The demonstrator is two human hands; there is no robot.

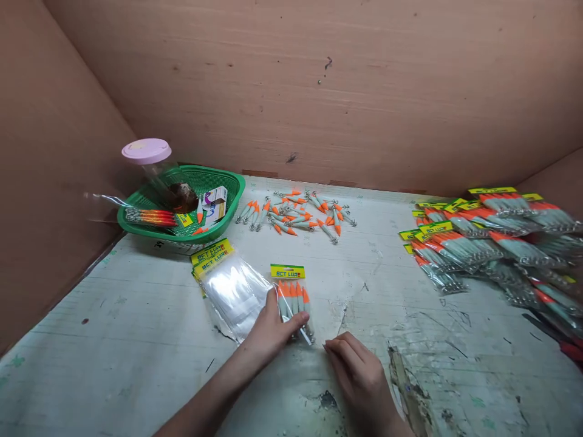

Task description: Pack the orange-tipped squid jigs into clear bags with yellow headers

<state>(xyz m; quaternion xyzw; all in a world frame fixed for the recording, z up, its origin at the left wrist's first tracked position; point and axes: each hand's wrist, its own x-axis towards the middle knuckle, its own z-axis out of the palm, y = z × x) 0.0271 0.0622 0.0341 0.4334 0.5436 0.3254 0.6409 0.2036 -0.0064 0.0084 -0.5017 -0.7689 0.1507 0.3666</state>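
A clear packet of fishing lures [293, 294] with orange tips and pale bodies lies in front of me, its yellow-and-green header at the top. My left hand [277, 321] grips this packet, thumb across its lower part and fingers at its left side. A shiny strip of plastic slants over the lures beside the thumb. Just to the right, apart from the packet, my right hand [357, 370] is closed in a pinch; whatever its fingertips hold is too small to make out. Flat bags [234, 288] with yellow headers are stacked left of the packet.
Loose orange-tipped lures [296, 212] lie scattered at the back. A green basket [232, 209] at the left holds a pink-lidded jar [148, 152] and a packet of red-yellow lures [152, 217]. Filled packets [455, 243] are piled at the right. Cardboard walls [346, 91] surround the worn surface.
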